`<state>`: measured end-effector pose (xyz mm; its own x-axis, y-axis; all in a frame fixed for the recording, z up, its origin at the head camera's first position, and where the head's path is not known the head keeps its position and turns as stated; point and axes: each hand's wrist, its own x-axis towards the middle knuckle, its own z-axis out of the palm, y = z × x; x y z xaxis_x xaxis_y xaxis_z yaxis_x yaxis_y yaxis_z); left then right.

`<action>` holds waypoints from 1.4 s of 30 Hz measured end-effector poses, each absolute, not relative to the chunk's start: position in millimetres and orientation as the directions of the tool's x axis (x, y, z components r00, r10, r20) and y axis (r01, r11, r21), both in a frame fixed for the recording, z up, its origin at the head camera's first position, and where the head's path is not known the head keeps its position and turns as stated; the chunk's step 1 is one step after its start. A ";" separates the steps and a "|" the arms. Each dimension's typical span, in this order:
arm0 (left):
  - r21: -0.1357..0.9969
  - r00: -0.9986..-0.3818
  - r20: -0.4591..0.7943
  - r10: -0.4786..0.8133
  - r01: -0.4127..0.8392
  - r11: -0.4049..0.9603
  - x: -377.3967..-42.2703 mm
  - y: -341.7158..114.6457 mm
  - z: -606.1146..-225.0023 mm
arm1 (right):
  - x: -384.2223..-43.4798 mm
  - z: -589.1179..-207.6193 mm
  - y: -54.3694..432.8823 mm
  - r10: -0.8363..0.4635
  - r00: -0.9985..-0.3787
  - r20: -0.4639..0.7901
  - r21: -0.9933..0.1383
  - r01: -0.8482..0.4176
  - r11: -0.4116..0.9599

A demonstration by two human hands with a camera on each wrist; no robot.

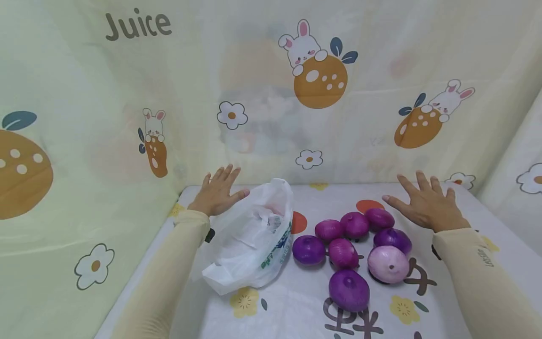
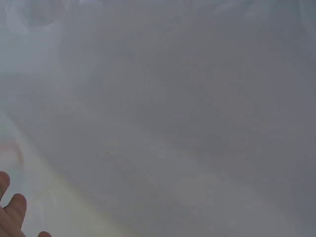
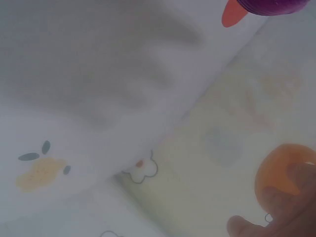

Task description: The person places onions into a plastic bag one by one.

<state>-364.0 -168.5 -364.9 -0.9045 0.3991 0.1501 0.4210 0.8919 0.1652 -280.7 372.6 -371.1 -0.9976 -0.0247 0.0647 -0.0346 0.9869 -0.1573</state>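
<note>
My left hand (image 1: 217, 193) is spread with straight fingers above the far left of the table, beside a white plastic bag (image 1: 241, 249) with green and blue print. The bag lies crumpled with its mouth facing up. On the right, my right hand (image 1: 429, 202) is also spread, holding nothing, close to a group of purple onions (image 1: 355, 225). Several onions sit together on the cloth, among them a paler one (image 1: 388, 264) and a dark one (image 1: 349, 290) nearest me. Only fingertips (image 2: 15, 210) show in the left wrist view, with whitish bag plastic filling most of it.
A white patterned cloth (image 1: 296, 306) with flowers and dark lettering covers the table. Behind it hangs a pale curtain (image 1: 262, 61) printed with rabbits and oranges, which also runs along both sides. A black band (image 1: 210, 235) shows at my left wrist.
</note>
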 end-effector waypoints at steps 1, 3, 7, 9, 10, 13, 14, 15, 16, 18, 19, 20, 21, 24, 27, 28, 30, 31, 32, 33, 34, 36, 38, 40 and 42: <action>0.165 -0.905 0.146 0.400 0.421 0.892 -363.7 -168.4 -366.0 | -279.9 -371.6 372.7 -0.025 -0.998 0.062 -0.160 -0.034 0.986; 0.173 -0.905 0.140 0.402 0.422 0.890 -362.9 -167.9 -367.3 | -278.5 -372.5 373.4 -0.023 -0.998 0.059 -0.161 -0.032 0.986; 0.174 -0.905 0.132 0.404 0.422 0.890 -363.2 -167.1 -371.7 | -275.7 -373.2 374.5 -0.022 -0.998 0.060 -0.166 -0.032 0.986; 0.167 -0.905 0.138 0.402 0.422 0.891 -364.6 -166.6 -372.3 | -274.9 -372.7 374.5 -0.021 -0.997 0.069 -0.168 -0.032 0.985; 0.163 -0.905 0.141 0.402 0.422 0.892 -365.4 -166.4 -372.3 | -274.7 -372.3 374.4 -0.021 -0.997 0.071 -0.171 -0.033 0.985; 0.164 -0.903 0.143 0.404 0.424 0.891 -366.2 -165.7 -370.5 | -273.2 -370.6 373.1 -0.024 -0.997 0.067 -0.179 -0.036 0.983; 0.170 -0.903 0.142 0.405 0.425 0.889 -365.9 -165.6 -369.5 | -272.8 -370.0 372.3 -0.025 -0.997 0.067 -0.181 -0.037 0.983; 0.173 -0.903 0.143 0.405 0.425 0.888 -365.5 -165.5 -368.3 | -272.3 -369.1 371.4 -0.027 -0.997 0.067 -0.183 -0.039 0.982; 0.173 -0.904 0.144 0.403 0.424 0.889 -364.8 -165.6 -366.8 | -271.9 -368.2 370.4 -0.030 -0.997 0.069 -0.184 -0.042 0.982; 0.181 -0.906 0.151 0.396 0.419 0.890 -362.3 -166.1 -362.7 | -271.3 -366.8 367.6 -0.036 -0.996 0.081 -0.186 -0.051 0.981; 0.184 -0.907 0.158 0.390 0.416 0.891 -360.7 -166.7 -360.2 | -271.0 -366.1 366.0 -0.041 -0.995 0.088 -0.189 -0.057 0.980; 0.190 -0.908 0.165 0.385 0.412 0.891 -358.8 -167.4 -357.6 | -270.5 -365.7 364.1 -0.046 -0.994 0.097 -0.191 -0.064 0.979; 0.193 -0.909 0.174 0.380 0.410 0.892 -356.2 -168.1 -354.9 | -269.5 -365.2 362.1 -0.052 -0.993 0.108 -0.193 -0.072 0.978; 0.243 -0.904 0.203 0.375 0.418 0.876 -343.6 -170.6 -345.7 | -263.4 -363.2 355.4 -0.074 -0.988 0.138 -0.200 -0.101 0.975; 0.298 -0.896 0.227 0.382 0.437 0.849 -325.5 -176.3 -338.8 | -255.0 -361.7 346.0 -0.102 -0.978 0.180 -0.211 -0.140 0.967; 0.318 -0.891 0.238 0.386 0.447 0.836 -319.1 -178.5 -337.8 | -251.3 -361.4 343.3 -0.112 -0.975 0.191 -0.217 -0.153 0.964; 0.353 -0.884 0.260 0.389 0.462 0.814 -306.2 -182.9 -337.1 | -243.4 -361.6 337.8 -0.129 -0.968 0.215 -0.223 -0.177 0.959; 0.368 -0.880 0.273 0.390 0.470 0.803 -300.2 -185.2 -337.5 | -239.3 -362.0 335.3 -0.139 -0.965 0.224 -0.221 -0.189 0.957; 0.383 -0.876 0.286 0.388 0.475 0.792 -294.1 -187.4 -338.0 | -235.6 -362.6 332.7 -0.149 -0.962 0.228 -0.215 -0.199 0.956; 0.395 -0.871 0.302 0.388 0.485 0.780 -288.2 -189.8 -338.7 | -231.9 -363.4 329.8 -0.160 -0.959 0.232 -0.213 -0.211 0.954; 0.401 -0.865 0.316 0.390 0.494 0.771 -282.5 -192.0 -339.8 | -228.3 -364.0 326.7 -0.171 -0.957 0.234 -0.218 -0.223 0.950; 0.407 -0.853 0.337 0.399 0.514 0.755 -270.9 -196.1 -342.3 | -221.5 -365.9 319.8 -0.193 -0.954 0.228 -0.218 -0.244 0.945; 0.399 -0.841 0.348 0.414 0.532 0.747 -260.1 -199.7 -346.8 | -214.2 -367.9 312.0 -0.214 -0.953 0.216 -0.239 -0.264 0.934; 0.398 -0.836 0.343 0.428 0.542 0.740 -249.0 -202.1 -351.7 | -205.5 -370.0 303.7 -0.230 -0.951 0.205 -0.271 -0.281 0.921; 0.403 -0.837 0.332 0.436 0.544 0.736 -238.8 -203.3 -357.8 | -196.3 -372.6 296.0 -0.246 -0.949 0.196 -0.296 -0.297 0.908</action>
<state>-238.8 -203.3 -357.8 -0.8365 0.4355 0.3325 0.5435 0.7362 0.4031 -196.3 296.0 -372.6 -0.9492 -0.2461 0.1960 -0.2965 0.9080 -0.2959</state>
